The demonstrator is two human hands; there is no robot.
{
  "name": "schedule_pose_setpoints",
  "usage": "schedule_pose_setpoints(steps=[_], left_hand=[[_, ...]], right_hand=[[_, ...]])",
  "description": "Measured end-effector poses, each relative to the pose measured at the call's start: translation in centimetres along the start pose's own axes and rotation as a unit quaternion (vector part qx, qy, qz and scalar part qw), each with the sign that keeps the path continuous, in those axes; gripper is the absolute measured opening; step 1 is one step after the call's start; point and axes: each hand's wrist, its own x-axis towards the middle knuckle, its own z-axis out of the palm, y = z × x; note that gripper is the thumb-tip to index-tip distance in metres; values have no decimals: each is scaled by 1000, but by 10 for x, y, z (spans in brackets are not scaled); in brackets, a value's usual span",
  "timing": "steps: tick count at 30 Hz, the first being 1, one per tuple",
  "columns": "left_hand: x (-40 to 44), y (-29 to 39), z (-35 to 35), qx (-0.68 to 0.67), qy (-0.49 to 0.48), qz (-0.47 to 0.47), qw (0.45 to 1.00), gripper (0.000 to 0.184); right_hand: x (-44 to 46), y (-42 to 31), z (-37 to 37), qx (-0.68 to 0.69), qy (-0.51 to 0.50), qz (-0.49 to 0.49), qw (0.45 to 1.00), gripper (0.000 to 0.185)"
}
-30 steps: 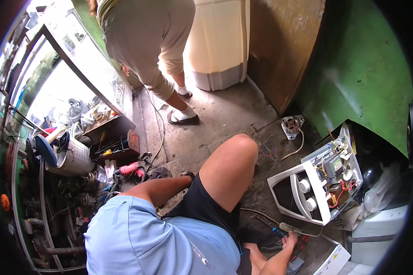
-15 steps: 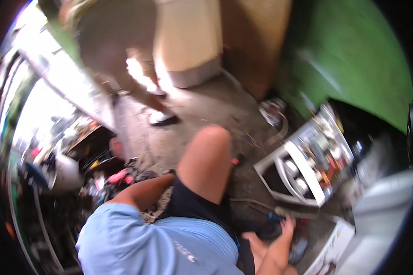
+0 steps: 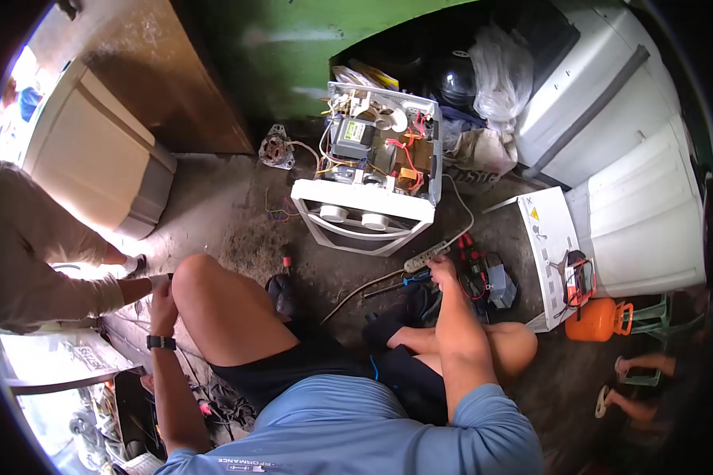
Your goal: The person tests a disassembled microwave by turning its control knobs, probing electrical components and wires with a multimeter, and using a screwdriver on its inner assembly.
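Observation:
My right hand (image 3: pixel 444 271) is closed at the right end of a grey power strip (image 3: pixel 422 259) on the floor. A blue-handled tool (image 3: pixel 417 277) lies just below the strip. My left hand (image 3: pixel 163 307), with a watch (image 3: pixel 162 342) on the wrist, is beside my raised knee. Its fingers are closed near another person's hand (image 3: pixel 139 288); what is between them is too small to make out. Before me stands a white microwave oven (image 3: pixel 364 192) without its cover, its transformer (image 3: pixel 352 136), wires and two knobs exposed.
A bare motor (image 3: pixel 276 148) lies left of the microwave. To the right are red test leads (image 3: pixel 472 265), a grey box (image 3: pixel 501 286), a white metal cover (image 3: pixel 548 237), a multimeter (image 3: pixel 578 279) and an orange gas cylinder (image 3: pixel 598 320). A person (image 3: pixel 32 245) stands at left.
The view has swung right, bringing the microwave to the centre. My left hand, hidden before, now shows near the other person's hand. My right hand stays by the power strip.

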Motion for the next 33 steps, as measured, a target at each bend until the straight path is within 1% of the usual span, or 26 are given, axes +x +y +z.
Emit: schedule_pose_setpoints(steps=[1, 2, 3, 4, 6, 7, 8, 9, 10, 11, 12, 13, 14, 15, 16, 17, 19, 20, 21, 23, 24, 25, 27, 28, 33], left_hand=[[8, 14, -10, -2, 54, 40, 998, 29], [11, 25, -13, -96, 101, 74, 987, 25], [3, 61, -13, -189, 146, 106, 965, 21], [-5, 98, -9, -189, 144, 106, 966, 21], [-25, 165, 16, -173, 155, 216, 948, 18], [-30, 176, 41, -235, 108, 192, 947, 18], [-45, 203, 60, -97, 53, 180, 977, 17], [-64, 245, 79, -101, -51, 151, 982, 18], [-56, 218, 125, -266, -149, 142, 942, 21], [-57, 213, 158, -276, -207, 115, 932, 29], [-62, 222, 183, -346, -239, 23, 907, 29], [-65, 228, 202, -411, -268, -68, 869, 30], [-60, 225, 219, -416, -268, -70, 866, 30], [-50, 219, 236, -484, -284, -123, 819, 27], [-42, 217, 250, -547, -297, -173, 763, 26], [-36, 219, 261, -553, -296, -174, 759, 26], [-27, 226, 268, -611, -269, -167, 725, 23], [-25, 226, 266, -615, -291, -161, 715, 24], [-24, 223, 268, -620, -287, -159, 713, 24], [-25, 218, 274, -622, -295, -122, 715, 25], [-27, 218, 274, -619, -272, -126, 726, 32], [-27, 219, 274, -622, -272, -124, 723, 32], [-27, 217, 277, -625, -232, -144, 731, 39], [-23, 214, 281, -629, -234, -132, 730, 43], [-16, 214, 283, -634, -233, -135, 725, 42]], right_hand=[[-3, -2, -1, 4, 4, 3, 1000, 24], [-6, -5, -1, 9, 3, 5, 1000, 23], [-9, -10, -1, 14, 1, 5, 1000, 22], [-14, -12, 0, 14, 2, 7, 1000, 22], [-21, -24, 3, -72, 10, -5, 997, 22], [-39, -42, 4, -73, 10, -6, 997, 22], [-68, -71, 4, -53, -61, 17, 997, 27], [-104, -108, 3, -34, -133, 38, 990, 31], [-136, -143, 1, -16, -218, 22, 976, 29], [-168, -175, -2, 1, -300, 6, 954, 29], [-201, -201, 0, 50, -322, -25, 945, 29], [-230, -223, 2, 97, -342, -56, 933, 29], [-253, -241, 5, 167, -328, -79, 926, 33], [-271, -254, 9, 236, -313, -101, 914, 38], [-281, -266, 13, 261, -294, -112, 912, 43], [-287, -276, 17, 255, -295, -112, 914, 43], [-292, -294, 25, 360, -250, -97, 893, 47], [-290, -298, 31, 386, -238, -86, 887, 53], [-288, -299, 35, 381, -241, -89, 888, 53], [-280, -304, 43, 416, -195, -61, 886, 57], [-277, -304, 49, 424, -162, -60, 889, 59], [-274, -303, 53, 420, -161, -64, 891, 59], [-272, -300, 58, 452, -146, -58, 878, 57], [-272, -300, 58, 460, -149, -54, 874, 54], [-271, -299, 63, 482, -155, -63, 860, 52]])
